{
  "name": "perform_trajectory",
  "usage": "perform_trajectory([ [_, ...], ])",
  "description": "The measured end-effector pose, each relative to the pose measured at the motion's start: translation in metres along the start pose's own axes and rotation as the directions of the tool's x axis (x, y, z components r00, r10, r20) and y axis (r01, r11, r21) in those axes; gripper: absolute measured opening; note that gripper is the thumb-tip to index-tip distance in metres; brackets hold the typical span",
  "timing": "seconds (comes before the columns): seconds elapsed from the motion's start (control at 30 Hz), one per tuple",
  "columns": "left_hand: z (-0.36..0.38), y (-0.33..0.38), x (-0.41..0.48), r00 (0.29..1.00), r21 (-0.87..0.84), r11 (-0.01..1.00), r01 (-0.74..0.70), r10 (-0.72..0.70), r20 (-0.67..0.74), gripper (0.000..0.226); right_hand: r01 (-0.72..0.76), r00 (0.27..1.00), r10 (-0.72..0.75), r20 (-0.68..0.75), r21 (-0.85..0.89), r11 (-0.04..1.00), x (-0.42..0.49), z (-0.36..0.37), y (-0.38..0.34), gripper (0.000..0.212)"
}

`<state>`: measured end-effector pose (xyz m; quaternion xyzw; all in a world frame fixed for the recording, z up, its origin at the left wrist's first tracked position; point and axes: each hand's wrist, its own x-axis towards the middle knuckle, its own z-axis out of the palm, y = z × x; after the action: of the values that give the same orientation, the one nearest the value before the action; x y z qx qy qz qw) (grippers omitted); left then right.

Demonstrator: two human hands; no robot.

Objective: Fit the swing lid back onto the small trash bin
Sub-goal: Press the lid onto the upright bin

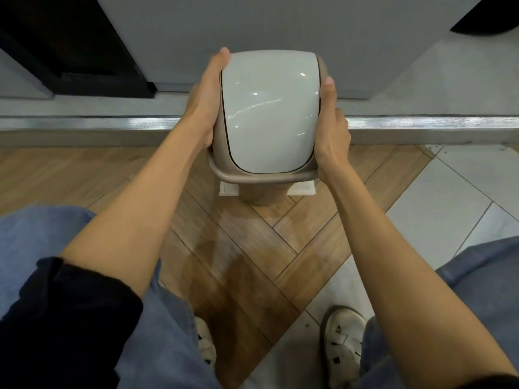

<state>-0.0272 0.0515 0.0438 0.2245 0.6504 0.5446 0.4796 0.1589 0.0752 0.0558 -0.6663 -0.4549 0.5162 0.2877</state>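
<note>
The swing lid (269, 108) has a glossy white flap set in a beige frame (252, 179). It sits over the small beige trash bin (259, 196), whose body shows only just below the frame's front edge. White liner edges (302, 189) stick out under the frame on both sides. My left hand (206, 99) presses flat against the lid's left side, fingers stretched toward the far edge. My right hand (331, 127) clasps the lid's right side, thumb up along the frame. Whether the lid is fully seated on the bin is hidden.
The bin stands on herringbone wood floor (247, 248) beside a metal threshold strip (421, 123). A grey wall (252, 21) and a dark door frame (84, 51) rise behind. White tiles (449, 192) lie to the right. My knees and shoes fill the lower view.
</note>
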Motion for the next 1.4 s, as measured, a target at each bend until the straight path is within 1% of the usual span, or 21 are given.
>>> perform_trajectory([
  [0.1,0.002,0.006,0.005,1.000,0.008,1.000,-0.015,0.015,0.013,0.075,0.017,0.999,-0.018,-0.033,-0.030,0.999,0.003,0.005,-0.004,0.086],
  [0.17,0.004,0.008,0.007,1.000,0.013,1.000,-0.011,0.011,0.012,0.071,0.021,0.998,-0.023,-0.054,-0.032,0.999,0.006,0.006,-0.004,0.090],
  [0.3,0.007,0.009,0.008,1.000,-0.015,1.000,-0.002,0.002,0.015,0.072,0.032,0.998,-0.034,-0.051,-0.041,0.999,0.006,0.004,-0.007,0.081],
  [0.4,0.009,0.009,0.009,1.000,-0.018,1.000,0.000,0.000,0.006,0.066,0.044,0.998,-0.046,-0.040,-0.032,0.999,0.009,0.002,-0.006,0.074],
  [0.57,0.016,0.011,0.010,0.999,0.006,1.000,0.018,-0.017,-0.032,0.052,0.041,0.997,-0.044,-0.065,-0.038,0.998,0.017,-0.002,-0.004,0.075],
  [0.73,0.014,0.004,0.010,0.997,-0.005,0.999,0.036,-0.036,-0.073,0.056,0.073,0.995,-0.078,-0.065,-0.068,0.995,0.022,-0.002,-0.002,0.074],
  [0.8,0.012,0.001,0.012,0.997,-0.008,0.999,0.042,-0.043,-0.067,0.057,0.074,0.995,-0.078,-0.065,-0.069,0.995,0.022,-0.001,-0.001,0.069],
  [0.9,0.010,0.000,0.014,0.996,-0.002,0.999,0.050,-0.050,-0.069,0.054,0.065,0.996,-0.068,-0.063,-0.050,0.997,0.023,0.000,0.003,0.056],
  [0.97,0.009,-0.001,0.015,0.997,0.012,0.999,0.050,-0.049,-0.064,0.054,0.057,0.997,-0.059,-0.056,-0.044,0.997,0.022,0.000,0.003,0.053],
  [1.1,0.008,-0.004,0.020,0.998,0.027,0.998,0.050,-0.049,-0.046,0.060,0.062,0.996,-0.064,-0.058,-0.030,0.998,0.023,0.000,0.004,0.070],
  [1.3,0.007,-0.003,0.019,0.999,0.033,0.999,0.035,-0.034,-0.026,0.062,0.082,0.996,-0.082,-0.034,-0.005,0.997,0.027,-0.001,0.007,0.074],
  [1.37,0.006,-0.002,0.017,1.000,0.050,0.998,0.027,-0.027,-0.002,0.058,0.083,0.997,-0.083,0.011,0.004,0.997,0.024,-0.004,0.004,0.077],
  [1.4,0.008,0.003,0.010,0.999,0.091,0.995,0.039,-0.037,-0.024,0.062,0.067,0.998,-0.067,0.014,-0.015,0.998,0.023,-0.006,0.003,0.079],
])
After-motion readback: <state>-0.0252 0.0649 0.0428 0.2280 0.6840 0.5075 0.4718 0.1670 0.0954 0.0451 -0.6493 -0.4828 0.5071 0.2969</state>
